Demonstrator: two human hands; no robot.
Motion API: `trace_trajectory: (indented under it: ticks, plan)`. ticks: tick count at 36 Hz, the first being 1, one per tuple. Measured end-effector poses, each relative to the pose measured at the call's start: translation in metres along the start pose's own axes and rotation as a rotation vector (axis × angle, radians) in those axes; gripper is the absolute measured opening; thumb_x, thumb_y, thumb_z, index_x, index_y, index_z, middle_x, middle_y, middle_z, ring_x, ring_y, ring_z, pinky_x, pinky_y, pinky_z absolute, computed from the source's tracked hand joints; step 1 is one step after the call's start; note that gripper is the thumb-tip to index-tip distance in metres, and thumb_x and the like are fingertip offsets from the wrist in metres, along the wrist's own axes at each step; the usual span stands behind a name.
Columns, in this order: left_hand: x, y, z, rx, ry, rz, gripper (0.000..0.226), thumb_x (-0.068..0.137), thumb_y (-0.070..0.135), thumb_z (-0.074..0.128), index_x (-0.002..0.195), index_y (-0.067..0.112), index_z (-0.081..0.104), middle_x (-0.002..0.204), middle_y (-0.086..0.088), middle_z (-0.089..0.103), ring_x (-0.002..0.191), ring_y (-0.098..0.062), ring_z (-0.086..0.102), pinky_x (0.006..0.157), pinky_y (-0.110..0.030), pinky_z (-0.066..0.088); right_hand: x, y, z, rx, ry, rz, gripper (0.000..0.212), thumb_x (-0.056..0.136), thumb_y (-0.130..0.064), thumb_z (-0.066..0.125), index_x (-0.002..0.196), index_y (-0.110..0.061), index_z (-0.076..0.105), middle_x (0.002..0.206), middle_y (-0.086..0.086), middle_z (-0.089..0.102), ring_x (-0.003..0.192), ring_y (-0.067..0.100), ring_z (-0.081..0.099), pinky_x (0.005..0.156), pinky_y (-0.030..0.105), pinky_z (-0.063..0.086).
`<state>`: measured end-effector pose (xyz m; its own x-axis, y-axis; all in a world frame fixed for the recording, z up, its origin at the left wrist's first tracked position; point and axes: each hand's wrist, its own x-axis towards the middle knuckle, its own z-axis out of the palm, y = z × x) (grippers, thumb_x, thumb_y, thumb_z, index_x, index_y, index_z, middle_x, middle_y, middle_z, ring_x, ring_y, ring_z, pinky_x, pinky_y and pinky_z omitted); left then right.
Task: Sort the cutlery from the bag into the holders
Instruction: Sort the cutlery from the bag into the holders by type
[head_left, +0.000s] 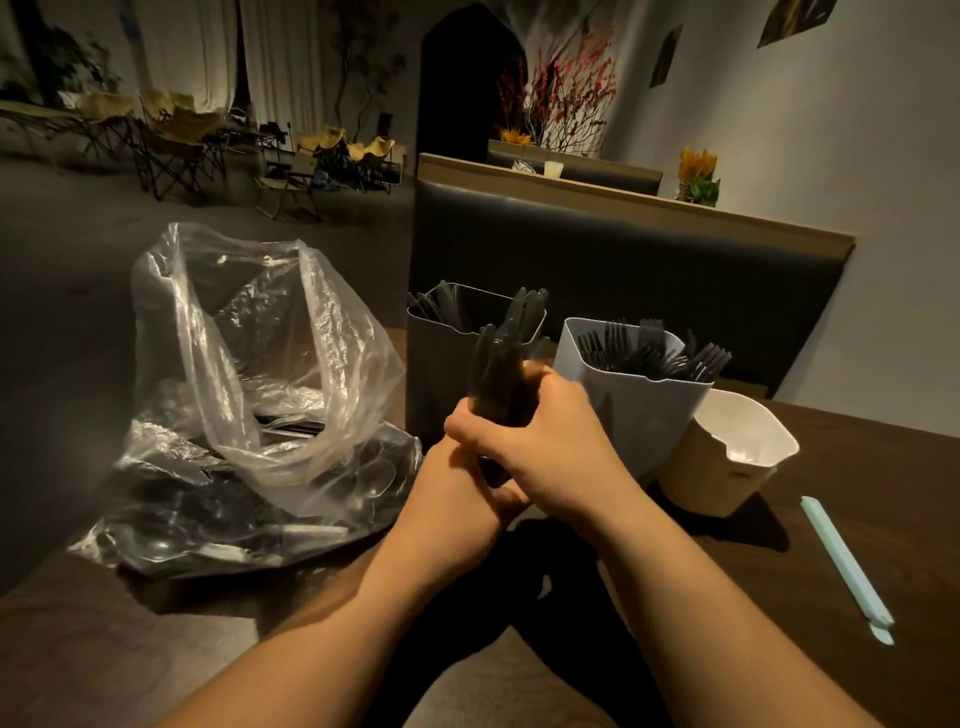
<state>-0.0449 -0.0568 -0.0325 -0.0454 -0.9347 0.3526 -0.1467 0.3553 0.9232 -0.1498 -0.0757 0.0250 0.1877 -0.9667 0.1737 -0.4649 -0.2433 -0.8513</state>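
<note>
1. Dim light blurs the detail: the bundle of black cutlery (497, 364) stands upright, but its piece type is hard to make out.
2. The left hand (460, 486) is largely covered by the right hand (550, 441), so most of its fingers are hidden.
3. The clear bag (244, 358) on the table (857, 483) veils more black cutlery inside.
4. The right fingers (467, 431) curl tightly round the bundle's middle.
5. The left hand wraps the bundle's lower end.
6. The bundle is just in front of the black holder (434, 379), with the white holder (636, 415) of forks (660, 351) beside it and a cream holder (717, 467) further right.
</note>
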Motion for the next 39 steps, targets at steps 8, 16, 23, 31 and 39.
trace_trajectory:
  ticks: [8, 16, 23, 31, 39]
  plan:
    - [-0.009, 0.0, 0.01, 0.254, 0.214, 0.195, 0.036, 0.083, -0.009, 0.069, 0.112, 0.012, 0.065, 0.099, 0.0, 0.071, 0.094, -0.008, 0.069, 0.072, 0.001, 0.042, -0.01, -0.004, 0.005, 0.358, -0.002, -0.158, 0.024, 0.077, -0.018, 0.085, 0.09, -0.024, 0.066, 0.084, -0.003, 0.073, 0.082, 0.006, 0.071, 0.067, 0.013, 0.054]
    - [-0.004, -0.011, 0.012, 0.181, 0.125, 0.048, 0.027, 0.087, 0.021, 0.067, 0.103, 0.042, 0.065, 0.087, 0.019, 0.072, 0.09, 0.006, 0.067, 0.076, -0.01, 0.052, -0.007, 0.012, 0.024, 0.405, 0.174, 0.029, 0.046, 0.069, -0.028, 0.09, 0.106, -0.019, 0.065, 0.092, -0.005, 0.072, 0.09, 0.011, 0.07, 0.083, 0.032, 0.06]
    - [-0.007, -0.01, 0.01, 0.19, -0.014, -0.005, 0.023, 0.089, 0.011, 0.067, 0.089, 0.034, 0.064, 0.083, 0.025, 0.071, 0.082, 0.007, 0.066, 0.066, -0.01, 0.048, -0.002, 0.021, 0.02, 0.269, 0.296, -0.053, 0.014, 0.08, -0.024, 0.08, 0.078, -0.017, 0.068, 0.075, 0.0, 0.068, 0.074, 0.013, 0.067, 0.072, 0.036, 0.059]
    - [-0.006, -0.004, 0.017, 0.052, 0.049, 0.04, 0.036, 0.09, -0.004, 0.063, 0.087, 0.031, 0.065, 0.084, 0.028, 0.071, 0.083, 0.008, 0.066, 0.069, -0.011, 0.051, -0.004, 0.013, 0.015, -0.031, 0.247, -0.199, 0.026, 0.084, -0.042, 0.074, 0.073, -0.02, 0.064, 0.066, -0.006, 0.063, 0.073, 0.009, 0.063, 0.067, 0.032, 0.058]
    - [-0.007, -0.009, 0.018, -0.021, 0.075, -0.04, 0.024, 0.09, -0.002, 0.064, 0.089, 0.021, 0.07, 0.079, 0.01, 0.074, 0.077, -0.003, 0.07, 0.063, -0.017, 0.052, -0.001, 0.013, 0.009, -0.028, 0.24, -0.143, 0.034, 0.076, -0.055, 0.075, 0.069, -0.025, 0.059, 0.065, -0.01, 0.061, 0.07, 0.011, 0.064, 0.069, 0.04, 0.06]
